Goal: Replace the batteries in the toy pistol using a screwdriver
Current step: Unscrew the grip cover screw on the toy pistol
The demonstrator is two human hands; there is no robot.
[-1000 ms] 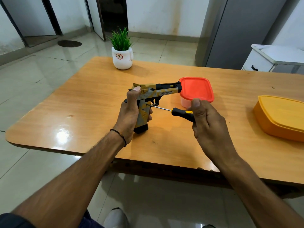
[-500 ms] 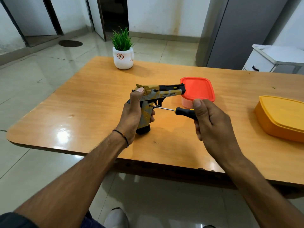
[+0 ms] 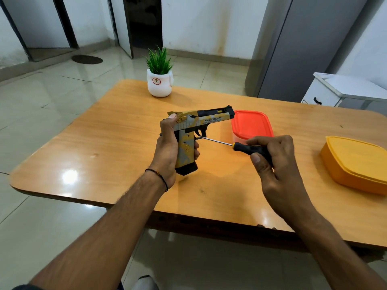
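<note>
A yellow, grey and black toy pistol (image 3: 201, 124) stands upright over the wooden table (image 3: 117, 147), its barrel pointing right. My left hand (image 3: 167, 149) grips its handle from the left, thumb up at the rear of the slide. My right hand (image 3: 274, 164) holds the black handle of a screwdriver (image 3: 249, 149) between thumb and fingers. The thin metal shaft runs left, and its tip touches the upper right side of the grip, just below the trigger guard.
A red-lidded container (image 3: 251, 124) sits just behind the screwdriver. A yellow lidded box (image 3: 356, 164) lies at the table's right edge. A small potted plant (image 3: 159, 80) stands at the far edge. A white cabinet (image 3: 343, 91) is beyond the table on the right.
My right hand has turned on the screwdriver handle, the fingers now spread over its top and the thumb under it. The pistol stays in my left hand, shifted only slightly.
</note>
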